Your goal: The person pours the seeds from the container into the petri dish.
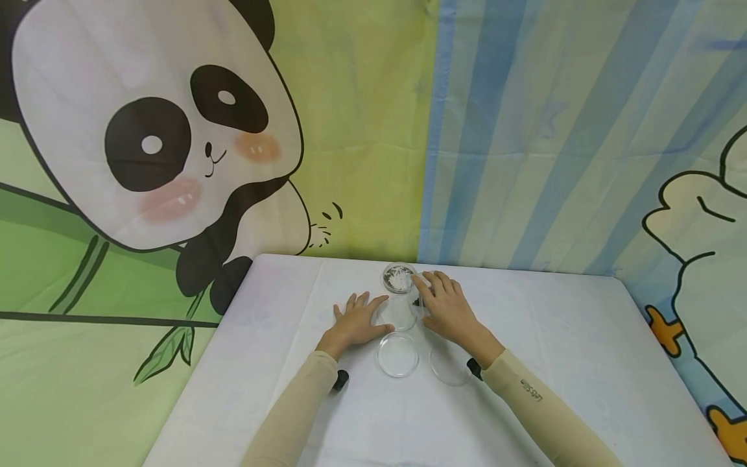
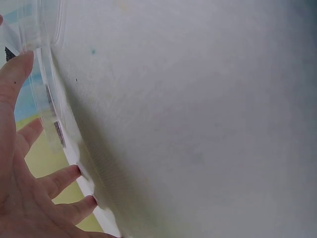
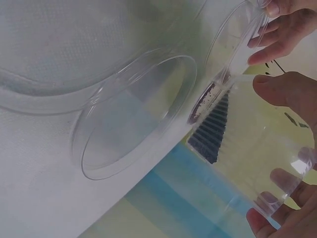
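My left hand point(image 1: 357, 322) lies spread with straight fingers, thumb and index finger at opposite edges of a clear petri dish point(image 1: 403, 316). The left wrist view has that thumb point(image 2: 16, 72) against the clear rim. Just to the right, my right hand point(image 1: 450, 310) grips a clear plastic container point(image 3: 242, 163) between thumb and fingers. A dark ridged patch point(image 3: 212, 130) shows at the container's lower end, beside the dishes. Behind the middle dish is a petri dish of white flakes on dark material point(image 1: 399, 277), close to my right fingertips.
Nearer to me a clear petri dish point(image 1: 398, 355) lies on the white table point(image 1: 233, 415). Another clear round dish point(image 1: 448, 368) is to its right, under my right wrist. Printed cloth point(image 1: 362, 130) with a panda hangs behind the table's far edge.
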Demonstrator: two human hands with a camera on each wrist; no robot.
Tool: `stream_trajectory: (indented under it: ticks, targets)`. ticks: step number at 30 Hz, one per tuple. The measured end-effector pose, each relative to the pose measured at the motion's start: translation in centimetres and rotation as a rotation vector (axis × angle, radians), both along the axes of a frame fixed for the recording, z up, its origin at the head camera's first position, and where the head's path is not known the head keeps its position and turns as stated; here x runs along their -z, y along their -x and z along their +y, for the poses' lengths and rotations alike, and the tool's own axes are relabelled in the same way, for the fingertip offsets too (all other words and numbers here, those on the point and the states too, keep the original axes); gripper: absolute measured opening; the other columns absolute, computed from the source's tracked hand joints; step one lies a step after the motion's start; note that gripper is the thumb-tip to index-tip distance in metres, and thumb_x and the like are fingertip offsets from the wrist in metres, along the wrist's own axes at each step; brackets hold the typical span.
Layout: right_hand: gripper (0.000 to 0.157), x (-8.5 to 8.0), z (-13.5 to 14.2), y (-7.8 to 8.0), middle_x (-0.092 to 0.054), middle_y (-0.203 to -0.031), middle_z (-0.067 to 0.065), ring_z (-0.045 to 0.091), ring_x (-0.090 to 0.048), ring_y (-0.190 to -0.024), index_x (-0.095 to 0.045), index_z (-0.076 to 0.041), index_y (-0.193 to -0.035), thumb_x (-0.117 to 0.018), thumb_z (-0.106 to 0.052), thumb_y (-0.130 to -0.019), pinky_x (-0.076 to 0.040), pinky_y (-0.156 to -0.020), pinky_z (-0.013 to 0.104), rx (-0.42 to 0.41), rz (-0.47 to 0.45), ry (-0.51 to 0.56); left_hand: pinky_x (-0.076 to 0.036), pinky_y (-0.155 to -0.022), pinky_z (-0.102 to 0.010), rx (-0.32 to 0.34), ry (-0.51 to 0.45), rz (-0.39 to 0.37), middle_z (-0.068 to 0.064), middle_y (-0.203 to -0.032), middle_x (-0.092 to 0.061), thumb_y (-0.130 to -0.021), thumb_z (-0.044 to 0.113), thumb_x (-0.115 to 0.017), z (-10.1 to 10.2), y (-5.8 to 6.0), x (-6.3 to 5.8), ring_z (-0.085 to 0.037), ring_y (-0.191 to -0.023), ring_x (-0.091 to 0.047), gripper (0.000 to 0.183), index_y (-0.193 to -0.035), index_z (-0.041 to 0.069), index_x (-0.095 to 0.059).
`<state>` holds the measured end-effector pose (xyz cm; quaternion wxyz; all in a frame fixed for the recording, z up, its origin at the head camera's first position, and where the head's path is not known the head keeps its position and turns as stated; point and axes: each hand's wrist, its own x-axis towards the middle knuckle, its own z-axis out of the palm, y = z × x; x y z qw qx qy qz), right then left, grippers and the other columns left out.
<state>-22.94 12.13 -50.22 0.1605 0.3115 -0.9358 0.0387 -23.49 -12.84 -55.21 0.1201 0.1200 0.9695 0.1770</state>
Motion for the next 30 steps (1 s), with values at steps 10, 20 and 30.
stream_trajectory:
  ticks: [10, 20, 30]
  targets:
    - [0.099, 0.0, -0.07, -0.04, -0.042, -0.147, 0.024, 0.044, -0.038, -0.134, -0.037, -0.01, -0.153, -0.092, -0.022, -0.071, -0.038, -0.102, 0.061, -0.019, 0.0, 0.015, -0.007, -0.105, -0.079, 0.0, -0.007, -0.007, -0.015, -0.162, -0.025, -0.086, 0.073, -0.059, 0.0, -0.09, -0.14, -0.044, -0.148, -0.014, 0.081, -0.155, 0.039, -0.034]
    - [0.099, 0.26, -0.12, 0.08, -0.042, -0.146, 0.024, 0.045, -0.038, -0.134, -0.037, -0.01, -0.153, -0.091, -0.018, -0.07, -0.038, -0.101, 0.061, -0.044, 0.017, 0.024, -0.007, -0.105, -0.079, 0.002, 0.0, -0.002, -0.014, -0.162, -0.025, -0.086, 0.072, -0.059, 0.05, -0.2, -0.24, -0.043, -0.148, -0.014, 0.081, -0.155, 0.039, -0.034]
    - [0.098, 0.25, -0.25, 0.05, -0.041, -0.147, 0.025, 0.045, -0.038, -0.134, -0.037, -0.011, -0.152, -0.091, -0.019, -0.071, -0.039, -0.1, 0.061, -0.046, 0.024, 0.005, -0.007, -0.105, -0.079, 0.0, -0.012, 0.0, -0.015, -0.162, -0.025, -0.085, 0.073, -0.059, -0.03, -0.02, -0.03, -0.045, -0.148, -0.014, 0.082, -0.155, 0.039, -0.035]
